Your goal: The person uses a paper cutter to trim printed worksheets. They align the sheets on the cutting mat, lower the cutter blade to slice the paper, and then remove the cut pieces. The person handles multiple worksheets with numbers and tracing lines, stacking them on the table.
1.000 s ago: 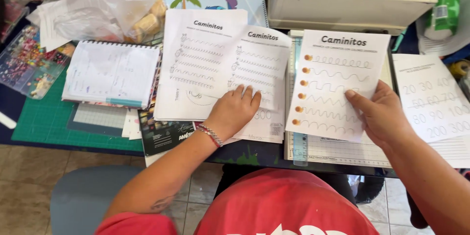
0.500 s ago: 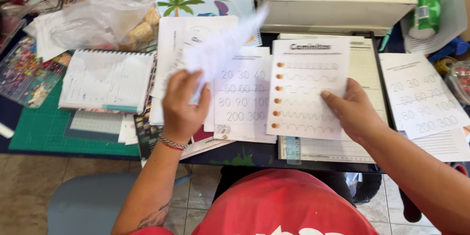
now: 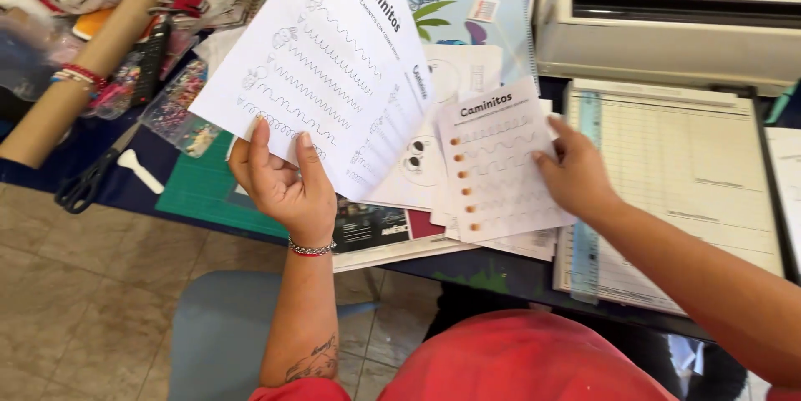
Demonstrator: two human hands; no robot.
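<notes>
My left hand (image 3: 282,184) grips the lower edge of two or three white worksheets (image 3: 325,67) printed with wavy tracing lines, lifted off the table and tilted to the left. My right hand (image 3: 576,174) rests on the right edge of another worksheet (image 3: 501,163) with orange dots and wavy lines, which lies on a pile of papers (image 3: 417,176). That pile sits on the dark table next to a paper trimmer board (image 3: 684,167).
A beige binding machine (image 3: 667,25) stands at the back right. On the left lie a green cutting mat (image 3: 200,192), black scissors (image 3: 88,184), a cardboard tube (image 3: 79,75) and bags of beads. A grey-blue stool (image 3: 217,334) stands below the table edge.
My left hand has lifted the sheets higher and swung them left. My right hand slid the dotted worksheet left onto the pile. The view has shifted to the left.
</notes>
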